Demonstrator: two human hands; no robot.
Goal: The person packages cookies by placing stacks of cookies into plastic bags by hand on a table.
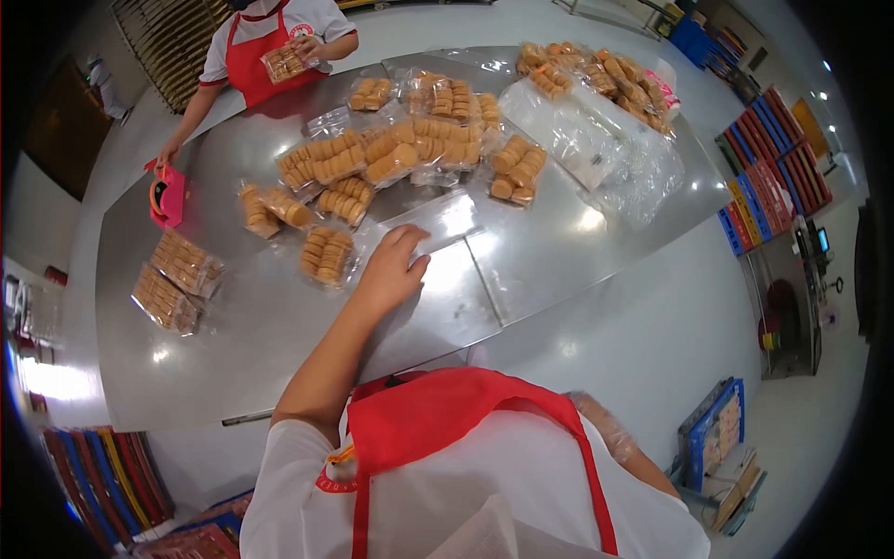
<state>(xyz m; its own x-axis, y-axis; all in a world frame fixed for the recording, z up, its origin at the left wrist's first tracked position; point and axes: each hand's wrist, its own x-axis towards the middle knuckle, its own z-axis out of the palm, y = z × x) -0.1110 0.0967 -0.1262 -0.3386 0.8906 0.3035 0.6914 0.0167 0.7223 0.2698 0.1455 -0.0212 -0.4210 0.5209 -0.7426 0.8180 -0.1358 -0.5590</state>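
My left hand (396, 267) rests over the steel table (391, 347), thumb apart from the fingers, with no object visible in it. Under and beyond its fingertips lies a flat clear plastic bag (449, 216). Just left of the hand is a clear bag of round golden biscuits (326, 254). Several more biscuit bags (447, 142) are heaped beyond my fingers, and one bag (518, 170) lies to the right of the heap. Part of my right arm (652, 473) shows at my side, with clear plastic near it; my right hand is out of sight.
Across the table a co-worker (265, 42) holds a biscuit bag (284, 63) and touches a pink dispenser-like object (169, 197). Two packs (186, 264) lie at left. Empty plastic bags (596, 140) and more filled bags (615, 79) lie at back right.
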